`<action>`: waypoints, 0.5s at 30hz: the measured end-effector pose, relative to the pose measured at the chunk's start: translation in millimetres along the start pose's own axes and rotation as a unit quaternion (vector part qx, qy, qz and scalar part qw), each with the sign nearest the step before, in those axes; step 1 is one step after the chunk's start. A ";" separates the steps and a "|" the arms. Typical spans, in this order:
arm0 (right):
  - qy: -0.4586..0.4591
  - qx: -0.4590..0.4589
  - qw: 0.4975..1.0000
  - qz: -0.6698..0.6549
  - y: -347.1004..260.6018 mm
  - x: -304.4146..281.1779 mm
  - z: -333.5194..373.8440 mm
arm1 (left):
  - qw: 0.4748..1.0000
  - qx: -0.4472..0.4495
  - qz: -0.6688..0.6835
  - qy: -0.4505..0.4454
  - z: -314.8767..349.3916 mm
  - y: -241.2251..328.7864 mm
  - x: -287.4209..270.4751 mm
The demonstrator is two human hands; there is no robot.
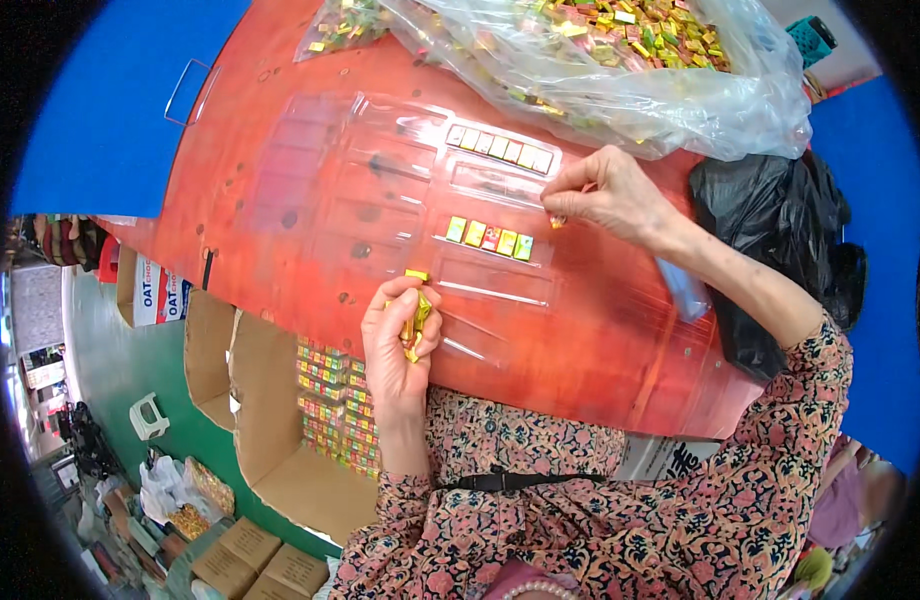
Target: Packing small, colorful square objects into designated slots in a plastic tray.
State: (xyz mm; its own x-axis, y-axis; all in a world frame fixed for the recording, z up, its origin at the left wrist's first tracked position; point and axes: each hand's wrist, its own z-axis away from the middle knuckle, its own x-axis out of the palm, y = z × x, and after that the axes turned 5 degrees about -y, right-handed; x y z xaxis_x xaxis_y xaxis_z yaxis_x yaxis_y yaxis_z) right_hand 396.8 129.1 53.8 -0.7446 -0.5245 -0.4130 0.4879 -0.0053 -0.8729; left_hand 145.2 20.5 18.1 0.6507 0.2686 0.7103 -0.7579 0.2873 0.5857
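On the red tabletop (280,250) lies a clear plastic tray (380,165) with long compartments. One compartment holds a row of small coloured wrapped blocks (500,148); a nearer one holds another row of blocks (489,239) in yellow, red and green. My left hand (385,350) is closed around several small yellow wrapped blocks (414,325) at the tray's near left side. Above the tray's right edge, my right hand (620,195) pinches a small wrapped block (557,221), partly hidden by the fingertips.
A large clear bag (760,90) of loose wrapped blocks (640,35) stands at the far side. A black plastic bag (755,230) hangs over the right edge. Below left, an open cardboard box (280,455) contains filled trays (330,410). A white stool (148,417) stands on the green floor.
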 end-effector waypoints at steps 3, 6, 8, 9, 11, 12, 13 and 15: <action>0.005 0.000 1.000 0.026 8.1 25.5 8.8 | 0.991 0.041 -0.130 0.002 6.2 8.9 3.8; -0.004 0.023 0.998 0.050 6.9 40.7 17.4 | 0.963 0.077 -0.259 0.009 8.5 15.1 6.6; 0.029 -0.013 0.999 0.038 8.1 49.0 19.0 | 0.946 0.096 -0.309 0.009 2.6 16.0 9.1; 0.028 -0.015 0.999 0.038 7.7 52.5 18.2 | 0.922 0.103 -0.372 -0.010 -2.0 15.8 8.0; 0.022 -0.030 0.997 0.073 6.4 58.5 15.7 | 0.881 0.136 -0.450 -0.055 -9.5 14.1 11.4; 0.023 -0.028 0.997 0.073 9.0 59.9 15.1 | 0.881 0.134 -0.450 -0.056 -15.4 10.5 12.3; 0.017 -0.014 0.998 0.058 11.8 61.3 14.4 | 0.850 0.149 -0.499 -0.073 -21.5 6.7 12.0; 0.012 -0.002 0.999 0.044 14.6 65.9 12.7 | 0.809 0.164 -0.558 -0.093 -27.1 3.9 19.9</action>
State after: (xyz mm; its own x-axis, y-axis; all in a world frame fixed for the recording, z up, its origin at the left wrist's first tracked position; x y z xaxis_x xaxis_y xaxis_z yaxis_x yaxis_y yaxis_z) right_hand 360.6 83.6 17.1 -0.7098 -0.5024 -0.4937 0.5501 0.0423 -0.8340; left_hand 156.5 51.9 24.0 0.9428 -0.1412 -0.3021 0.3036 -0.0113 0.9527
